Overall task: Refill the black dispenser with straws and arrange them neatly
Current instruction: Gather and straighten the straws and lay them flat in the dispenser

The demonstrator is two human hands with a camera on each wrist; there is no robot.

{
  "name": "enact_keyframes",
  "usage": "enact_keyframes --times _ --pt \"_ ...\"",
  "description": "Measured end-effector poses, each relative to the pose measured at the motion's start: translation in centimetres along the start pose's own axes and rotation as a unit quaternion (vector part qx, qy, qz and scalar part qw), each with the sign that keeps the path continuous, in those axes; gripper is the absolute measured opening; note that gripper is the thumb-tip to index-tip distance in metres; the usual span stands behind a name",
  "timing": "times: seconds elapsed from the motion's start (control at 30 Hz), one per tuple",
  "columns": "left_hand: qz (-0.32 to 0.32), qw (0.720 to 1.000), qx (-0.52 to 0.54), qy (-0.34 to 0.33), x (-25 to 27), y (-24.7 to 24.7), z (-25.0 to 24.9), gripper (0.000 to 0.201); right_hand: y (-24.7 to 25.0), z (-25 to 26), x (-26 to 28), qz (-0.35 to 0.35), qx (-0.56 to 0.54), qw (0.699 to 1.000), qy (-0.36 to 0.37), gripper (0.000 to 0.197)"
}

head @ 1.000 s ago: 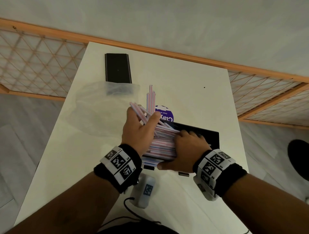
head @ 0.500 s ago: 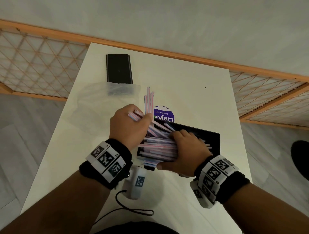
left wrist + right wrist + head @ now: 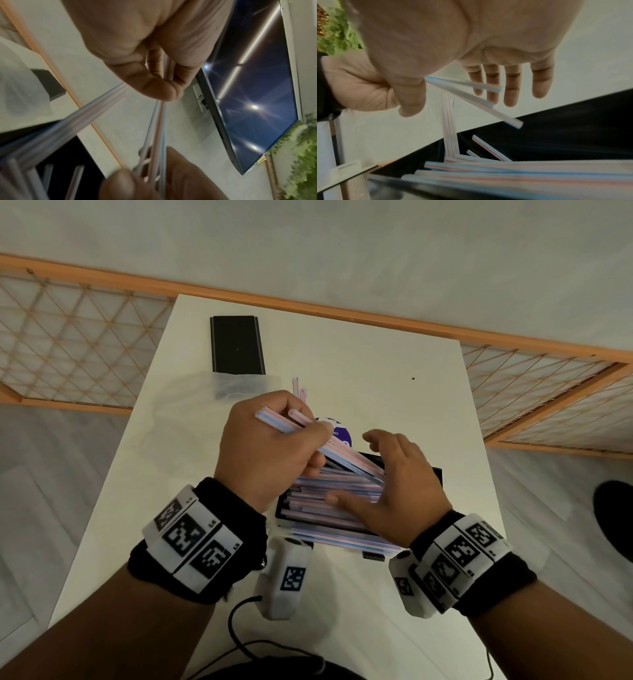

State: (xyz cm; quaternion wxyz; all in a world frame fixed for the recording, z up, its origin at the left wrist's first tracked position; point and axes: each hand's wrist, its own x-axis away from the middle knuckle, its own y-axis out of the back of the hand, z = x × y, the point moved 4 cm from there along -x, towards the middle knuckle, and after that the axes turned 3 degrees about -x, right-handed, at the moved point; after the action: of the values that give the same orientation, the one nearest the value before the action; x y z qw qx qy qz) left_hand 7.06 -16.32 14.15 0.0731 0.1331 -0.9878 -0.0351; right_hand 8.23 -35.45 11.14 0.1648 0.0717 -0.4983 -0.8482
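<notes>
The black dispenser [image 3: 439,478] lies open on the white table [image 3: 394,392], filled with a pile of pink-and-blue striped straws [image 3: 329,498]. Some straws overhang its near edge. My left hand [image 3: 308,428] hovers over the box's left end and pinches a few straws [image 3: 346,455] that slant down toward the far right. The left wrist view shows thumb and fingers closed round these held straws [image 3: 160,121]. My right hand [image 3: 380,470] hovers open over the right half of the pile, fingers [image 3: 510,86] straight and spread, holding nothing. Below it lie the dispenser wall [image 3: 573,128] and the straw pile [image 3: 505,169].
A black lid [image 3: 238,344] lies at the far left of the table, with a clear plastic bag [image 3: 205,419] in front of it. A few loose straws [image 3: 297,386] and a purple round label [image 3: 339,433] sit behind the box. A white tagged device [image 3: 291,573] with a cable is near me.
My left hand has risen from the pile with a few straws pinched. My right hand has lifted off the straws and spread open.
</notes>
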Motion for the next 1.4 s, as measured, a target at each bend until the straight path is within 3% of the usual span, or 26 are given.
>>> enact_keyframes --times 0.1,0.17,0.3,0.43,0.53,0.6,0.67,0.77,0.83,0.9,1.0,1.03,1.23,1.4 --pt "0.078 0.995 0.047 0.049 0.8 -1.6 0.3 0.019 -0.4 0.6 -0.4 -0.014 -0.019 0.999 0.035 0.055" --pt "0.083 0.994 0.047 0.055 0.9 -2.2 1.0 0.018 -0.6 0.6 -0.7 -0.012 0.006 0.999 0.034 0.027" --pt "-0.103 0.993 0.023 -0.057 -0.1 0.0 1.0 0.034 0.1 -0.3 -0.8 0.083 0.143 0.986 -0.032 0.038" --pt "-0.009 0.991 -0.011 -0.13 0.7 -2.4 0.6 0.036 -0.3 1.3 -0.4 0.106 0.155 0.982 -0.011 0.037" --pt "-0.049 0.986 -0.032 -0.154 0.8 -2.8 1.3 0.025 -1.4 1.8 -0.3 0.128 0.126 0.984 -0.01 0.04" --pt "-0.114 0.987 -0.034 -0.11 -0.3 -1.3 2.0 0.028 -1.7 1.2 -0.3 0.144 0.146 0.979 -0.013 0.044" --pt "-0.152 0.987 -0.048 -0.026 -1.7 -0.1 3.0 0.042 -2.0 0.5 -0.2 0.155 0.168 0.973 -0.017 0.054" --pt "-0.1 0.987 -0.075 0.101 -3.7 0.0 5.0 0.067 -2.6 -0.5 0.3 0.162 0.166 0.972 -0.032 0.089" --pt "-0.04 0.989 -0.066 0.123 -4.4 -0.6 5.6 0.081 -2.8 -0.4 0.7 0.146 0.151 0.977 -0.029 0.092" --pt "-0.002 0.991 -0.072 0.109 -4.9 -1.4 5.9 0.072 -2.8 -0.1 0.9 0.137 0.138 0.981 -0.024 0.089" --pt "0.004 0.993 -0.11 0.053 -5.1 -2.2 5.4 0.019 -2.8 0.3 1.0 0.127 0.105 0.986 -0.029 0.085" --pt "0.002 0.992 -0.119 0.033 -5.0 -2.4 5.2 0.011 -2.8 0.3 1.0 0.122 0.094 0.988 -0.032 0.084" --pt "-0.02 0.99 -0.141 -0.018 -4.7 -2.5 4.3 0.016 -3.1 0.9 0.3 0.1 0.044 0.993 -0.04 0.08" --pt "-0.02 0.982 -0.152 -0.114 -3.5 -2.3 0.9 0.014 -2.9 1.2 -0.2 0.063 -0.052 0.996 -0.026 0.068"
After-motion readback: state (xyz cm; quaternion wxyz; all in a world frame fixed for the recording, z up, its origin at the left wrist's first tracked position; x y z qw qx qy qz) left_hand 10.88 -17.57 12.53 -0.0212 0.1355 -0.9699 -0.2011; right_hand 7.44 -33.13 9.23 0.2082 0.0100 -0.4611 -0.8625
